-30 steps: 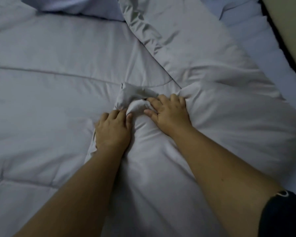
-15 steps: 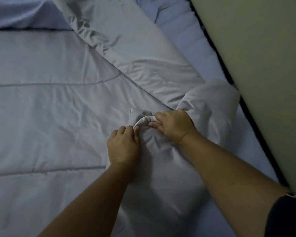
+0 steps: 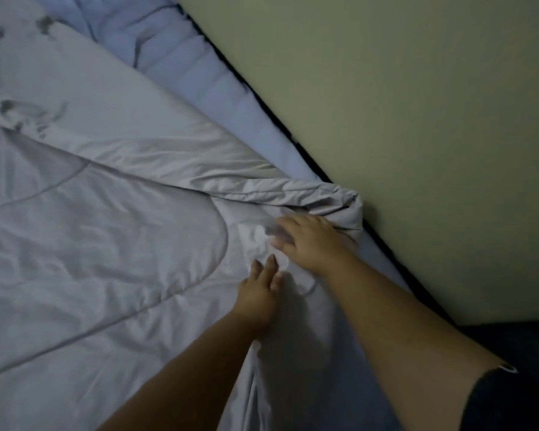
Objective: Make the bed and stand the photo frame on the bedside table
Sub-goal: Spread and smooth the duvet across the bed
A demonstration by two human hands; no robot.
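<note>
Head view: the grey quilt (image 3: 112, 231) is spread over the bed, its corner bunched up right by the wall (image 3: 417, 126), with a strip of blue sheet (image 3: 206, 73) seen between quilt and wall. The left hand (image 3: 260, 293) is laid flat on the quilt, fingers (image 3: 269, 265) straight and close together, nothing gripped. The right hand (image 3: 308, 241) is pressed on the bunched corner, fingers blurred, so grip can't be told. No photo frame seen

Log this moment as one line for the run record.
stage: bed-making | left hand: open, flat on comforter | right hand: open, by bunched corner at wall | photo frame: unseen
</note>
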